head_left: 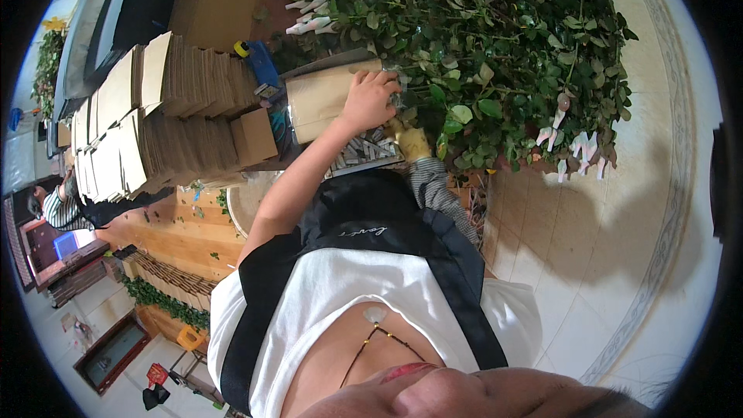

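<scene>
My left hand [371,101] is bare and lies palm down on a tan cardboard sheet [317,101] in clear plastic. Its fingers are spread over the sheet's right edge. Just below and to the right, my right hand [412,143] wears a yellow glove, under a striped sleeve. Its fingers curl in beside the leaves; what they hold, if anything, is hidden. A shallow box of small whitish pieces [364,150] sits below the sheet, against my black apron [364,201]. Leafy green stems [495,54] crowd up to both hands from the right.
Tall stacks of folded cardboard [186,77] stand at left, beside a blue tape dispenser [263,66]. Flower heads in pale wrappers [309,25] edge the leafy pile; more wrapped heads [584,147] hang at its lower right. Another person [66,205] is at the far left. Tiled floor [557,240] lies right.
</scene>
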